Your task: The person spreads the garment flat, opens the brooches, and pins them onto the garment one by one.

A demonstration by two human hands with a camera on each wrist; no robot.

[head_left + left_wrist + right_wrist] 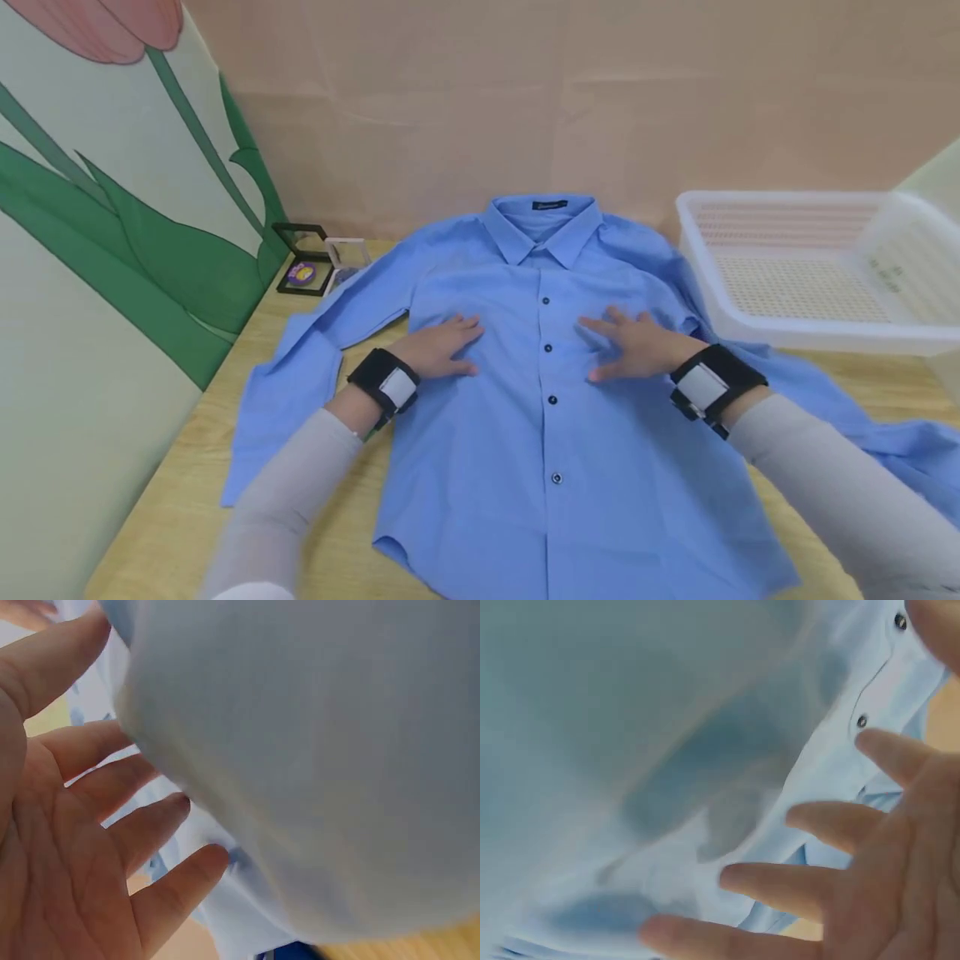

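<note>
A blue button-up shirt (487,433) lies front side up on the wooden table, its collar (542,229) at the far end and its dark buttons running down the middle. My left hand (442,346) rests with spread fingers on the chest, left of the button strip. On the other side of the strip my right hand (637,343) touches the fabric, fingers also spread. In both wrist views the fingers are extended and grip nothing. The left sleeve (288,400) bends down along the table; the right sleeve (847,408) runs outward, partly behind my forearm.
A white plastic basket (825,329) stands at the back right, beside the shirt's shoulder. At the back left are a small black-framed case (303,273) with a purple round item and a white-framed one (348,250). Walls border the table behind and at left.
</note>
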